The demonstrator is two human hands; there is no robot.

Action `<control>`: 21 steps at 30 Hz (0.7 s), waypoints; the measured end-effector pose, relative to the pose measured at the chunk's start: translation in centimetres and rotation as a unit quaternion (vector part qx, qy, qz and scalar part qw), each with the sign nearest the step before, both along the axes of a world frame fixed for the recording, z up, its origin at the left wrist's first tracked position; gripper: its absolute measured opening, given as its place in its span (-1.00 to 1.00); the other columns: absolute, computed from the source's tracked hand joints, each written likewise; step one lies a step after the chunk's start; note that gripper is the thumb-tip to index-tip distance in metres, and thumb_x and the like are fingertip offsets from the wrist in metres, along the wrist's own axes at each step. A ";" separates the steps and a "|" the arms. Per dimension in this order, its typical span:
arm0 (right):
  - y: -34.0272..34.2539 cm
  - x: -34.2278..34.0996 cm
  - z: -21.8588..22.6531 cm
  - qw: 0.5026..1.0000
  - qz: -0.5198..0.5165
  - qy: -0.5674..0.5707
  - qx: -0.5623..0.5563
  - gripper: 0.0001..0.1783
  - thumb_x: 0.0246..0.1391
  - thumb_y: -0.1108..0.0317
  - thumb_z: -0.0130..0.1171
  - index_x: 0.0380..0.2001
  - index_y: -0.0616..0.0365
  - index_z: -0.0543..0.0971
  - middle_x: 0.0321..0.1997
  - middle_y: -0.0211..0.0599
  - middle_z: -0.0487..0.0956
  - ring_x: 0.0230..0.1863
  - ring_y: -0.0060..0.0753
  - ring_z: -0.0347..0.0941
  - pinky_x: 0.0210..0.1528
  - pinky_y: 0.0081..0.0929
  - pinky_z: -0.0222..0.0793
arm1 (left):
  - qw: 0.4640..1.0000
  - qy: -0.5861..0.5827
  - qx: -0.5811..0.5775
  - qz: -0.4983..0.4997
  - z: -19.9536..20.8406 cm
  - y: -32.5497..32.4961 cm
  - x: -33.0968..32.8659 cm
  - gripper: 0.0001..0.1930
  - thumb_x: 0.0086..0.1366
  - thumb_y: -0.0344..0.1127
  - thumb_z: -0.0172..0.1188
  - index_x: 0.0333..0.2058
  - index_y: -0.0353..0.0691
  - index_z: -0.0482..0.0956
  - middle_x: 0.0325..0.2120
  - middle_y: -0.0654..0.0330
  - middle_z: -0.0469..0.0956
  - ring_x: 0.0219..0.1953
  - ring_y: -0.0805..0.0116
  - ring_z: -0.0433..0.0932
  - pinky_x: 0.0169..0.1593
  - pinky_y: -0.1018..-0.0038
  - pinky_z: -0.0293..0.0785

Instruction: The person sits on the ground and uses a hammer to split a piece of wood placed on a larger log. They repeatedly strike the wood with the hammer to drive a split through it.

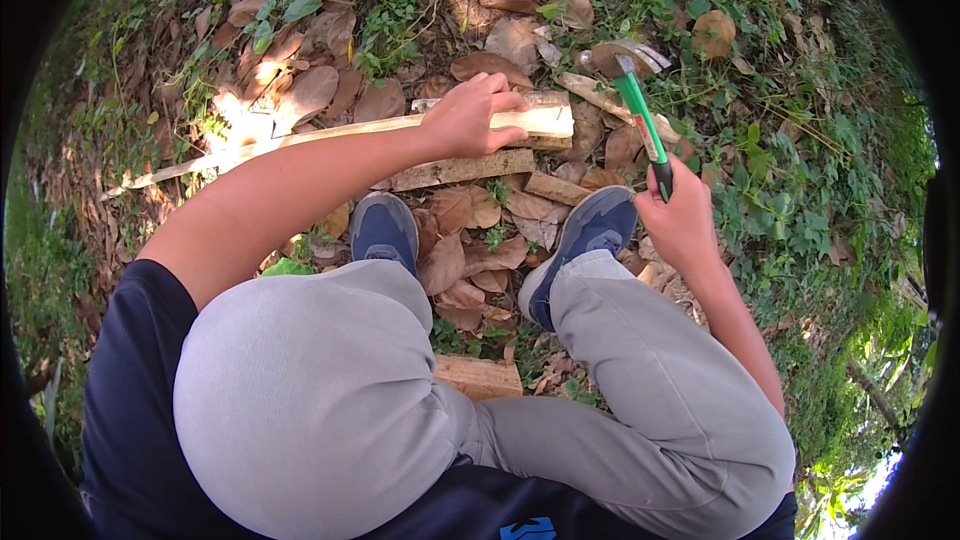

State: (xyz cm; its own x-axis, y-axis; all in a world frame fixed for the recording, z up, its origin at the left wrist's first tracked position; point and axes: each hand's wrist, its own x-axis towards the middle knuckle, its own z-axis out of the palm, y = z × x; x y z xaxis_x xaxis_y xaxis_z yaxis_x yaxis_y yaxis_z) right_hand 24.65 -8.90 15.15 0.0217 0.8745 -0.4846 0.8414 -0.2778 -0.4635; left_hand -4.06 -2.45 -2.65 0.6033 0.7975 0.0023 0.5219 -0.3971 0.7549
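My left hand (470,115) is closed over a long, pale strip of split wood (545,121) near its right end. The strip runs leftward and tapers into a sunlit patch, lying across other wood pieces. In my right hand (680,212) is a claw hammer (641,105) with a green and black handle, gripped near the handle's end. Its metal head points away from me, right of the strip's end and apart from it. Between the strip and my shoes lies a short board (464,170), with a smaller wood piece (556,189) at its right.
Dry brown leaves (463,258) and green plants (770,180) cover the ground. Another wood piece (600,92) lies beside the hammer head. My two blue shoes (383,230) stand close to the boards. Between my legs sits a wooden block (480,377).
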 end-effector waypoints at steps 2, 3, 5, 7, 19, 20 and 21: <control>0.2 0.4 -1.0 0.999 0.008 -0.015 -0.045 -0.87 0.07 0.44 0.18 -0.36 0.23 0.46 -0.59 -0.12 0.50 -0.54 -0.22 0.46 -0.36 -0.27 0.40 | 1.000 0.001 -0.005 -0.002 0.0 0.1 0.2 -0.59 0.23 -0.02 0.42 -0.04 -0.11 0.70 -0.18 0.12 0.48 -0.04 0.07 0.48 0.03 0.21 0.45; 0.3 0.6 -1.0 0.995 0.033 -0.051 -0.078 -0.87 0.06 0.44 0.19 -0.32 0.23 0.48 -0.57 -0.11 0.52 -0.53 -0.25 0.47 -0.36 -0.27 0.40 | 1.000 0.003 -0.008 -0.003 0.0 0.0 0.1 -0.59 0.24 -0.02 0.42 -0.04 -0.11 0.70 -0.18 0.12 0.48 -0.04 0.07 0.48 0.03 0.21 0.45; 0.4 0.7 -0.4 0.998 0.021 -0.021 -0.056 -0.87 0.05 0.44 0.18 -0.32 0.24 0.49 -0.56 -0.10 0.52 -0.52 -0.27 0.49 -0.35 -0.27 0.41 | 1.000 -0.006 0.009 -0.001 -0.2 0.1 0.1 -0.60 0.24 -0.02 0.42 -0.04 -0.11 0.70 -0.18 0.12 0.48 -0.04 0.07 0.48 0.04 0.22 0.45; 0.4 1.3 -0.3 0.999 0.037 0.001 -0.011 -0.82 0.09 0.44 0.18 -0.22 0.19 0.49 -0.55 -0.25 0.50 -0.57 -0.43 0.42 -0.44 -0.40 0.35 | 1.000 -0.005 0.011 -0.001 -0.4 -0.1 -0.1 -0.60 0.24 -0.03 0.42 -0.04 -0.11 0.69 -0.18 0.12 0.48 -0.03 0.07 0.48 0.04 0.22 0.45; 0.1 2.1 1.1 0.681 -0.329 0.582 -0.298 -0.43 0.56 -0.19 -0.36 0.31 -0.06 0.32 -0.58 -0.56 0.21 -0.77 -0.76 -0.01 -0.77 -0.67 0.07 | 1.000 -0.011 0.009 0.002 0.0 -0.1 -0.1 -0.64 0.25 -0.06 0.42 -0.05 -0.08 0.68 -0.18 0.13 0.48 -0.04 0.08 0.48 0.03 0.21 0.45; -0.1 2.3 1.1 0.689 -0.318 0.578 -0.298 -0.40 0.54 -0.23 -0.38 0.24 -0.03 0.34 -0.60 -0.56 0.20 -0.78 -0.76 -0.01 -0.78 -0.67 0.06 | 1.000 -0.015 0.012 -0.002 -0.1 0.0 0.1 -0.64 0.25 -0.07 0.42 -0.05 -0.08 0.68 -0.19 0.13 0.47 -0.04 0.08 0.48 0.03 0.21 0.45; -0.2 2.5 1.1 0.697 -0.308 0.574 -0.299 -0.37 0.53 -0.27 -0.40 0.17 0.00 0.37 -0.61 -0.56 0.19 -0.79 -0.76 -0.02 -0.78 -0.67 0.05 | 1.000 -0.020 0.015 -0.006 -0.2 0.1 0.3 -0.64 0.25 -0.07 0.42 -0.05 -0.08 0.68 -0.19 0.13 0.47 -0.05 0.08 0.48 0.03 0.21 0.45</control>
